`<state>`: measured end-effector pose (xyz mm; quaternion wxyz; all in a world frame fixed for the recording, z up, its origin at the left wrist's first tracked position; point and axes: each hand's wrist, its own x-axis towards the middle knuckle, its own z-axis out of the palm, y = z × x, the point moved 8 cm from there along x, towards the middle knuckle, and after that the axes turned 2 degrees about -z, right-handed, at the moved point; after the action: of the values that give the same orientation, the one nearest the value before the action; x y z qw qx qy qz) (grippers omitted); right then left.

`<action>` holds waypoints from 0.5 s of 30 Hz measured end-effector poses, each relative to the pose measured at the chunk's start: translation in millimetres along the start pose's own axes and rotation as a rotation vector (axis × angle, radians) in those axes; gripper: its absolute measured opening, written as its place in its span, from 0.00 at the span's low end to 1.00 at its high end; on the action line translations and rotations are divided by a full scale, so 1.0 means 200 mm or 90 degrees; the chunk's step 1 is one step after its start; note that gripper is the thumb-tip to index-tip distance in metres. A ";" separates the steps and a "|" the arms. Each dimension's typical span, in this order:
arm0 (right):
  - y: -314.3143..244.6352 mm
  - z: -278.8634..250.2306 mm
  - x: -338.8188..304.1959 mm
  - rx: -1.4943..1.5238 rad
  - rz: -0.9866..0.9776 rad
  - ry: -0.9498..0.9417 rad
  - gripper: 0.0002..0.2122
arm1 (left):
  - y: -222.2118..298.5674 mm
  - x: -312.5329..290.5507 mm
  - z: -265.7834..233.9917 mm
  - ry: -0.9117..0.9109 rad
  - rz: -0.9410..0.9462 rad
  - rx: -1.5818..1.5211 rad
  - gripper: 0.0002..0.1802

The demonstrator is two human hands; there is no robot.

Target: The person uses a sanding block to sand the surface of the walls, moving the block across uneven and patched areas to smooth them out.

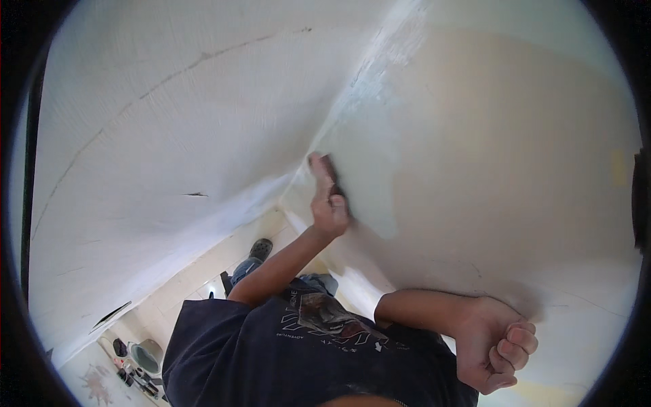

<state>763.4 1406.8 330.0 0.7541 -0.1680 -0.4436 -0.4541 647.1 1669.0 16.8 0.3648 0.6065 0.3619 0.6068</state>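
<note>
My left hand (329, 211) presses a reddish-brown piece of sandpaper (330, 173) against the right-hand wall (461, 136), close to the corner where two walls meet. The fingers point up along it and are a little blurred. Pale filler (369, 156) covers a strip of that wall beside the corner. My right hand (498, 349) is curled into a fist at the lower right, its forearm alongside the same wall. Nothing shows between its fingers.
The left wall (156, 136) carries a long curved crack and a small gash (195, 195). Below lies a tiled floor (159, 315), with my dark clog (260, 248) on it. At the lower left are a grey-green bucket (146, 355) and several small tools (139, 381).
</note>
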 end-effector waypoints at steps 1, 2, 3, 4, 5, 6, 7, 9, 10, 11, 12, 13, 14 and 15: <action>0.00 0.02 0.00 -0.019 -0.019 0.005 0.20 | 0.11 0.09 0.01 0.005 0.079 -0.020 0.34; 0.01 0.06 -0.03 -0.017 -0.009 0.002 0.20 | 0.20 0.15 0.00 0.015 0.155 -0.035 0.35; 0.00 0.11 -0.07 -0.027 -0.007 0.017 0.20 | 0.28 0.18 0.01 0.022 0.232 -0.059 0.36; -0.02 0.14 -0.07 -0.041 -0.016 0.032 0.20 | 0.29 0.17 0.02 0.023 0.273 -0.081 0.37; -0.02 0.14 -0.08 -0.040 -0.021 0.034 0.20 | 0.30 0.16 0.02 0.027 0.317 -0.096 0.37; -0.02 0.14 -0.08 -0.016 -0.007 0.026 0.20 | 0.22 0.12 0.01 0.020 0.305 -0.058 0.36; -0.01 0.15 -0.08 0.004 0.007 0.018 0.20 | 0.12 0.07 -0.01 0.010 0.293 -0.021 0.35; -0.02 0.15 -0.07 0.003 -0.001 -0.002 0.21 | -0.12 -0.08 -0.05 -0.010 0.209 0.017 0.33; -0.01 0.16 -0.07 0.006 0.001 -0.023 0.21 | -0.22 -0.12 -0.06 -0.024 0.119 0.064 0.32; -0.01 0.15 -0.07 0.007 -0.004 -0.020 0.21 | -0.20 -0.15 -0.06 -0.024 0.124 0.061 0.32; -0.02 0.16 -0.06 0.010 -0.002 -0.028 0.21 | -0.21 -0.16 -0.06 -0.030 0.100 0.064 0.32; -0.03 0.16 -0.05 0.006 -0.009 -0.036 0.22 | -0.22 -0.14 -0.03 -0.045 0.079 0.060 0.32; -0.02 0.13 -0.05 0.015 -0.004 -0.032 0.22 | -0.16 -0.10 -0.03 -0.036 0.080 0.066 0.32; 0.00 0.08 -0.04 0.021 -0.003 -0.049 0.21 | -0.07 -0.06 -0.02 0.014 0.103 -0.002 0.32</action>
<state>753.0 1422.1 332.3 0.7379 -0.1720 -0.4804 -0.4418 643.6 1665.5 -1.5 0.3115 0.6265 0.3145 0.6415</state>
